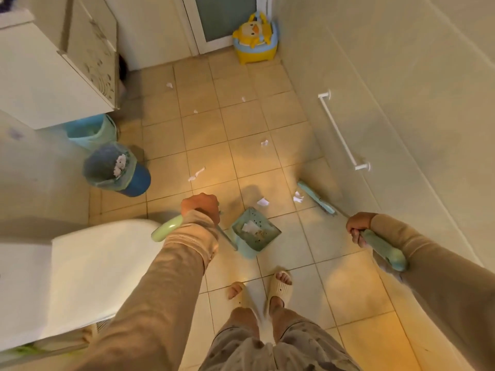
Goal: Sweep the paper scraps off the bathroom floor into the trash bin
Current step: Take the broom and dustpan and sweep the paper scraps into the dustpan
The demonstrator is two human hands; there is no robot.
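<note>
Fronting dustpan [255, 231] lip, open tiles [203, 135].

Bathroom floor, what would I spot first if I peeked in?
Probably the yellow duck potty in the far corner. Next, the white paper scraps dotted over the tan tiles, and the blue trash bin at left with paper inside. Close by, a green dustpan holds a scrap, with the broom to its right.

Count: 7 loose paper scraps [196, 174], 1 more inside 1 dustpan [263, 241], 1 broom [316, 197], 2 bins [134, 180], 1 duck potty [254, 41], 2 slippers [281, 286].
</note>
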